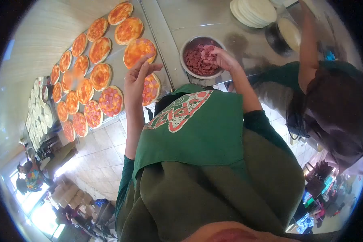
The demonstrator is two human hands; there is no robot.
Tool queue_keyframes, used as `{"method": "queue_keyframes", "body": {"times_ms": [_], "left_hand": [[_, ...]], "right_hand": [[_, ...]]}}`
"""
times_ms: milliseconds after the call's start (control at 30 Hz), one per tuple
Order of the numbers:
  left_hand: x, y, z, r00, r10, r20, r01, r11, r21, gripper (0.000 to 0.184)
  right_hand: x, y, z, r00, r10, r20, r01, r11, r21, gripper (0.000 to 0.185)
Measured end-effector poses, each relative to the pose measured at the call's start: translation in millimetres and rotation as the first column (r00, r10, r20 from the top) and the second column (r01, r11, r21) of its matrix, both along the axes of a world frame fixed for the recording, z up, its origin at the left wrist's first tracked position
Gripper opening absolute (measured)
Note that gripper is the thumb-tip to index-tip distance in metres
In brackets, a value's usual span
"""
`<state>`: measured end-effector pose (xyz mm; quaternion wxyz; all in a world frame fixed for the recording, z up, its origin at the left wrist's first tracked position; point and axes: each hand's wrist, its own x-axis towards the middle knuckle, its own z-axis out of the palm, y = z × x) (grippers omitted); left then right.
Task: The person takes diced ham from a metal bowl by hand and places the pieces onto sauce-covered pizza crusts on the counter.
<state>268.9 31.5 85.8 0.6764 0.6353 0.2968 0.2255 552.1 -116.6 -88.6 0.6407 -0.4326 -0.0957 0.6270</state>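
My right hand point(222, 59) reaches into a steel bowl point(186, 69) of chopped pinkish-red meat point(199, 64); its fingers are bent at the pieces on the right side. Over the right edge of the pizza rows is my left hand point(139, 76), its fingers apart and holding nothing. Just beyond it lies a sauced pizza base point(138, 52) with a few meat pieces. Partly behind that hand sits another pizza point(151, 89) topped with meat. Along the near edge, more meat-topped pizzas point(111, 101) lie beside bases with only red sauce point(101, 76).
A stack of pale flat bases point(254, 12) stands at the upper right, near a dark round pan point(284, 36). A co-worker in a dark apron point(330, 109) stands at the right, one arm over the counter. Plain bases point(38, 113) lie far left.
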Motion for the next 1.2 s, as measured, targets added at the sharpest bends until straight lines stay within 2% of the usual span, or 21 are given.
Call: {"method": "queue_keyframes", "body": {"times_ms": [67,167,200,233,267,333,367,433,467,567,700,733,833,933,1033,1067,1200], "left_hand": [[5,-2,3,1.000,-0.028,-0.004,0.028,0.999,0.035,0.033],[5,0,-14,0.997,-0.062,-0.041,0.064,0.997,0.049,0.034],[3,4,-29,0.995,-0.099,0.014,0.100,0.995,-0.032,0.035],[4,3,-26,0.992,-0.128,-0.015,0.128,0.992,-0.002,0.036],[5,-1,-23,0.986,-0.162,-0.040,0.163,0.986,0.024,0.037],[10,-2,-29,0.980,-0.197,-0.022,0.195,0.977,-0.084,0.038],[14,0,-33,0.970,-0.243,0.013,0.243,0.966,-0.085,0.038],[27,-1,-44,0.948,-0.313,0.054,0.317,0.942,-0.107,0.038],[31,-1,-49,0.940,-0.336,0.058,0.340,0.932,-0.126,0.039],[45,-2,-69,0.917,-0.393,0.073,0.399,0.895,-0.196,0.039],[57,1,-74,0.893,-0.445,0.068,0.448,0.861,-0.243,0.038],[58,3,-74,0.887,-0.456,0.075,0.460,0.855,-0.241,0.038],[61,10,-80,0.885,-0.457,0.085,0.462,0.846,-0.265,0.034],[69,15,-90,0.876,-0.470,0.111,0.480,0.825,-0.298,0.034],[80,19,-106,0.865,-0.487,0.121,0.499,0.808,-0.313,0.037],[84,16,-112,0.875,-0.468,0.122,0.480,0.810,-0.338,0.038],[95,17,-142,0.895,-0.416,0.162,0.444,0.792,-0.418,0.040]], "right_hand": [[-11,-4,18,0.993,-0.036,-0.116,0.040,0.999,0.036,0.033],[-16,-2,-8,0.991,-0.071,-0.109,0.073,0.997,0.018,0.035],[-19,1,-25,0.995,-0.083,0.061,0.081,0.996,0.031,0.035],[-22,4,-45,0.964,-0.114,0.241,0.109,0.993,0.036,0.036],[-23,12,-61,0.971,-0.238,-0.026,0.238,0.971,0.027,0.044],[-39,11,-4,0.966,-0.217,0.139,0.247,0.932,-0.264,0.033],[-32,23,-46,0.959,-0.284,0.005,0.284,0.959,-0.018,0.028],[-33,21,-36,0.971,-0.184,0.152,0.215,0.952,-0.218,0.028],[-33,21,-39,0.958,-0.227,0.175,0.253,0.957,-0.141,0.027],[-43,16,-21,0.942,-0.290,0.169,0.305,0.950,-0.072,0.027],[-39,20,-22,0.953,-0.227,0.202,0.262,0.951,-0.163,0.021],[-41,18,-20,0.954,-0.234,0.189,0.260,0.957,-0.126,0.021],[-51,11,-4,0.940,-0.327,-0.096,0.326,0.945,-0.022,0.021],[-50,-1,-13,0.963,-0.270,-0.015,0.268,0.961,-0.062,0.020],[-35,10,-77,0.953,-0.303,-0.011,0.301,0.950,-0.084,0.020],[-47,0,-37,0.939,-0.341,0.048,0.343,0.921,-0.186,0.024],[-53,1,-20,0.930,-0.363,-0.047,0.353,0.924,-0.146,0.028]]}}
